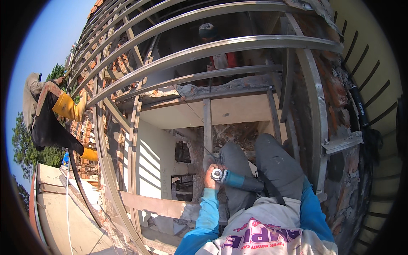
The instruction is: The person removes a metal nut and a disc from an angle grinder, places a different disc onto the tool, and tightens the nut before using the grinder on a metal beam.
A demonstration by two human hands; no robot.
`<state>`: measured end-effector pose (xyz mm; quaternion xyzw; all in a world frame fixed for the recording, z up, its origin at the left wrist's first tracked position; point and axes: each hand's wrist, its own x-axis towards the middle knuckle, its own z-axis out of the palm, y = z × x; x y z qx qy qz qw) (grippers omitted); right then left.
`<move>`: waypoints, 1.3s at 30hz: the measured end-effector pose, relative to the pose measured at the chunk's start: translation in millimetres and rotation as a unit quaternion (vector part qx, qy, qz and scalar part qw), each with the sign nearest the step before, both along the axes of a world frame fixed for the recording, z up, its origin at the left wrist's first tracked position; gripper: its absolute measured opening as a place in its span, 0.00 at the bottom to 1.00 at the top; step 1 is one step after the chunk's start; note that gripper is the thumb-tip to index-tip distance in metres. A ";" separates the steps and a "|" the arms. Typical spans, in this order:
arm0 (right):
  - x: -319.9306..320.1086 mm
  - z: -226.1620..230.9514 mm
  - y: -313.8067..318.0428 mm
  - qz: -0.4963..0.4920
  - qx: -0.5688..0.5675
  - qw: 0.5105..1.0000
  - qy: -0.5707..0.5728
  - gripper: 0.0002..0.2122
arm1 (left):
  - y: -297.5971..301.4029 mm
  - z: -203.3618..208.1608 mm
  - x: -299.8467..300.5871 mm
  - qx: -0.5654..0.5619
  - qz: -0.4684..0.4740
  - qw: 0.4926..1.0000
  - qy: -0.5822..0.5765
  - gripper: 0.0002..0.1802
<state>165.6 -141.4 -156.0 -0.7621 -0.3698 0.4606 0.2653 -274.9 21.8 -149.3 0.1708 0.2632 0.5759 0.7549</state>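
Note:
A teal and grey angle grinder (243,182) lies across my lap, its silver head toward the left. My left hand (210,177) is closed round it near the head, the fingers partly hidden behind the tool. No disc can be made out on the round head. A black strap or cord (272,189) runs over my thigh by the grinder's rear end. My right arm, in a blue sleeve (313,212), reaches forward beside my right thigh; the hand itself does not show. My grey trouser legs (278,163) are bent in front of me.
Metal roof beams (221,47) cross ahead, above an opening with broken walls. A steel upright (313,93) stands at the right, next to crumbling brick. At left, a person in yellow boots (68,106) sits on the frame. Another person (221,59) is beneath the beams.

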 end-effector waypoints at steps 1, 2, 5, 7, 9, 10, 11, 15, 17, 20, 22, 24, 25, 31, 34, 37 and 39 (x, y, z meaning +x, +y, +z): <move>0.2 -0.3 -0.6 -0.001 -0.003 1.000 0.002 0.19 | -0.7 0.0 0.1 0.004 0.002 1.000 -0.010 0.16; -0.2 -0.3 0.9 -0.001 -0.003 1.000 0.004 0.19 | -0.4 0.0 -0.3 0.003 0.001 1.000 -0.017 0.15; 0.7 2.1 -0.5 -0.012 -0.002 1.000 0.006 0.19 | 1.6 8.6 5.9 0.001 0.004 1.000 -0.019 0.14; -1.8 2.3 0.2 -0.016 -0.001 1.000 0.009 0.19 | 2.3 9.0 6.0 0.003 0.004 1.000 -0.014 0.15; -2.2 2.8 1.6 -0.010 -0.003 1.000 0.017 0.19 | -0.4 11.0 2.7 0.001 0.011 1.000 -0.003 0.15; -2.4 3.1 2.0 -0.012 -0.003 1.000 0.017 0.19 | 0.5 12.3 3.7 0.000 0.011 1.000 0.001 0.15; -2.9 3.4 1.6 -0.015 -0.002 1.000 0.019 0.19 | 1.5 13.8 5.0 -0.001 0.011 1.000 0.005 0.15; -5.3 6.2 -0.5 -0.026 -0.001 0.999 0.029 0.20 | 0.9 19.1 9.3 -0.010 0.016 1.000 0.000 0.16; -6.0 7.1 -1.7 -0.032 -0.002 0.999 0.037 0.20 | 1.3 10.2 7.3 0.005 0.016 1.000 0.003 0.17; -6.6 8.3 0.0 -0.045 -0.002 0.998 0.051 0.20 | 1.4 7.5 8.4 0.001 0.029 1.000 -0.002 0.17; -7.7 8.7 1.0 -0.057 -0.001 0.996 0.068 0.20 | 1.3 7.1 8.2 0.001 0.034 0.999 0.013 0.17; -10.1 8.2 0.4 -0.080 0.005 0.992 0.096 0.20 | 0.5 2.7 7.8 0.005 0.031 0.999 0.013 0.17; -11.6 7.7 3.4 -0.087 0.006 0.990 0.114 0.20 | 1.3 -1.6 5.4 0.010 0.034 0.999 0.010 0.17; -9.3 3.3 7.3 -0.193 0.019 0.953 0.234 0.20 | 8.1 7.8 13.6 -0.003 0.022 0.999 -0.025 0.16; -9.3 2.0 10.4 -0.200 0.006 0.942 0.269 0.20 | -4.0 3.1 6.5 -0.016 0.055 0.998 -0.014 0.15; -7.1 2.7 7.3 -0.226 0.006 0.929 0.292 0.20 | -2.9 2.8 7.5 -0.006 0.057 0.998 -0.009 0.15; -8.7 4.0 6.6 -0.241 0.006 0.922 0.302 0.20 | -0.6 1.1 5.2 0.007 0.051 0.999 0.005 0.15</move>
